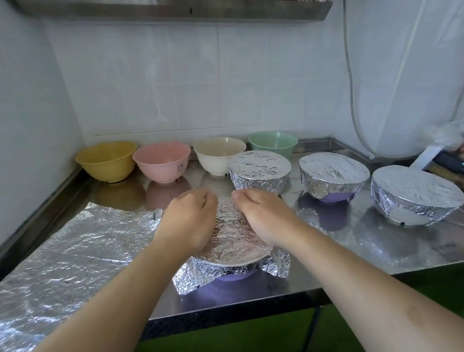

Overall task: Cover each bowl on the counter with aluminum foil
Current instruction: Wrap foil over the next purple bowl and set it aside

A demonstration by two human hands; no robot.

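At the centre of the frame a purple bowl [236, 276] stands near the front edge of the steel table [379, 257], with a crinkled foil sheet [232, 239] laid over its mouth and loose foil corners hanging down at its lower left and lower right. The left hand [187, 224] lies on the left part of this foil and the right hand [264, 218] on the right part, both reaching to the far rim; each grip is curled, fingers bent down at the far edge of the foil, but whether they pinch it or only press on it cannot be told. To the left of the frame a long spread of foil [62, 267] lies flat on the table and runs off the lower left. Right of centre three wrapped bowls stand apart from one another: a first foil-covered bowl [259, 170] just behind the right hand, a second foil-covered bowl [333, 174] further right with purple showing beneath, and a third foil-covered bowl [416, 194] at the right of the frame. Along the back wall, in a row from left to right, stand four uncovered ones: a yellow bowl [106, 161], a pink bowl [162, 162], a cream bowl [216, 154] and a green bowl [274, 142], the last partly hidden behind the first wrapped one
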